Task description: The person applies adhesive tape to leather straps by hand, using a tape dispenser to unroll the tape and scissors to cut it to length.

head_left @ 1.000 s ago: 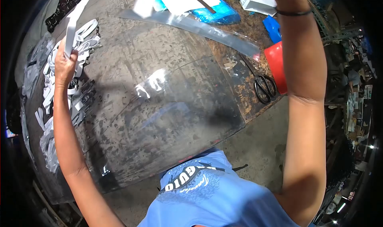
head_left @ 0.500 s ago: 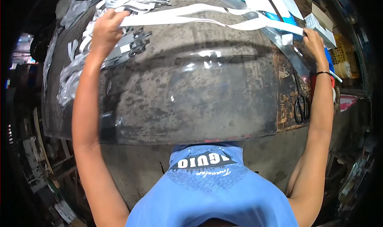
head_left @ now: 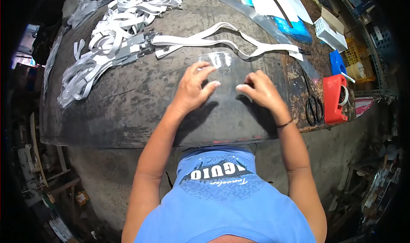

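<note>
A white lanyard [head_left: 200, 42] lies loosely spread over the dark table, with a dark clip at its right end. Just below it, my left hand [head_left: 193, 88] hovers near a shiny patch on the table, its fingers curved and apart from the thumb, with nothing visible between them. My right hand [head_left: 262, 91] faces it from the right, thumb out and fingers partly bent, seemingly holding nothing. Neither hand touches the lanyard. At the upper left is a tangled heap of white lanyards [head_left: 113, 32] with grey and clear plastic pieces.
On the right edge are a red tape dispenser [head_left: 332, 100], black scissors [head_left: 314, 110] and a blue item [head_left: 336, 63]. Farther back stand a small white box [head_left: 331, 34], white papers [head_left: 279, 4] and a blue plastic packet [head_left: 292, 31]. A clear strip [head_left: 256, 17] crosses the table diagonally.
Both hands have let go of the stretched white lanyard, which now lies on the table. They have come inward and closer to my body.
</note>
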{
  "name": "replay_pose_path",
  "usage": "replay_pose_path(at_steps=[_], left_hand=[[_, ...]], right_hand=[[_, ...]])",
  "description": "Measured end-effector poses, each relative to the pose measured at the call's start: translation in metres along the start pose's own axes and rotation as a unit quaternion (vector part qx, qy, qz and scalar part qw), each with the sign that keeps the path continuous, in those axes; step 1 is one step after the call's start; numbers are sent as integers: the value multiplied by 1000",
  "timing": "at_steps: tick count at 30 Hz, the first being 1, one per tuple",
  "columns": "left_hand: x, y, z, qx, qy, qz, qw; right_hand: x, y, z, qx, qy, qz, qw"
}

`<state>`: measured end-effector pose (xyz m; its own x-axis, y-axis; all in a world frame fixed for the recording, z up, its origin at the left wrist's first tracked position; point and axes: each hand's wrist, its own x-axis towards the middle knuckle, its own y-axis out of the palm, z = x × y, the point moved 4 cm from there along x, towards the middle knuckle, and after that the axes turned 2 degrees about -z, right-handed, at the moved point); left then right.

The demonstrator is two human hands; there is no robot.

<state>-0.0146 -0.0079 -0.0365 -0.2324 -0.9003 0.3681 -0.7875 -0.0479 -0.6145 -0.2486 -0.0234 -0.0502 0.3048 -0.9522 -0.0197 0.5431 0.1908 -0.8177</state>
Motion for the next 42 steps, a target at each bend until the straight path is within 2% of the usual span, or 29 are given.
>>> replay_pose_path(at_steps=[1,4,6,9,11,13,15,16,19,22,25,28,31,37,42], left_hand=[[-6,6,-2,2,2,-3,1000],[-18,20,-1,0,26,-12,1000],[-16,23,-5,8,36,-16,999],[-10,24,-8,9,38,-1,999],[-4,29,-6,-35,32,71,996],[3,27,-6,-57,54,76,994],[6,32,-1,-147,-42,165,974],[7,29,-3,-168,-34,118,978],[5,30,5,-154,-42,116,980],[5,24,7,-143,-67,138,978],[7,21,9,-226,-50,131,964],[11,21,19,-181,-29,118,976],[11,20,21,-178,-17,126,976],[11,25,36,-191,-3,121,974],[11,25,43,-231,-22,116,966]], right_hand=[[-5,7,10,-49,-16,-56,997],[-4,20,10,-9,-7,-31,999],[-6,16,23,52,-83,-63,993],[-13,8,40,59,-131,-98,985],[-15,8,42,69,-158,-117,978],[-15,7,44,60,-162,-128,977],[-15,9,44,69,-164,-137,975],[-15,9,44,79,-164,-144,973],[-13,10,48,152,-114,-144,971],[-8,16,43,145,-85,-128,977],[-5,18,45,123,-114,-104,980],[-1,19,53,191,-147,-131,962],[3,21,58,166,-111,-116,973],[11,33,56,110,-114,-120,980],[17,38,62,143,-131,-113,975]])
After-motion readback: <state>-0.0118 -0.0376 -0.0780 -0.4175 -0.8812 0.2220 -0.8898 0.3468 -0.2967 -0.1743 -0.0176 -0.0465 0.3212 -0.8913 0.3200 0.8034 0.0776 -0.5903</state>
